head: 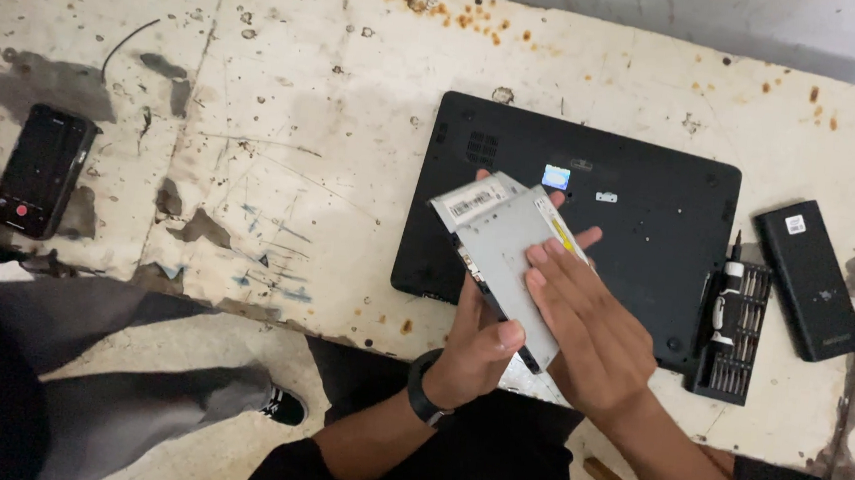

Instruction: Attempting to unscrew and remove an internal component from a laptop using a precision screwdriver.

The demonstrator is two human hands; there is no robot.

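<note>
A flat grey metal drive module (503, 247) with a white label at its top end is held tilted above a black laptop (649, 225) that lies bottom side up on the bench. My left hand (477, 349) grips the module's lower left edge from underneath, thumb on its rim. My right hand (587, 326) lies flat with fingers spread on the module's right side. A black band sits on my left wrist.
A black screwdriver (727, 291) rests on a bit set tray (737, 337) right of the laptop. A black battery pack (811, 280) lies further right. A black phone (41, 171) lies at the far left of the stained white bench (284, 140). Another person's legs and shoe (280, 405) are below.
</note>
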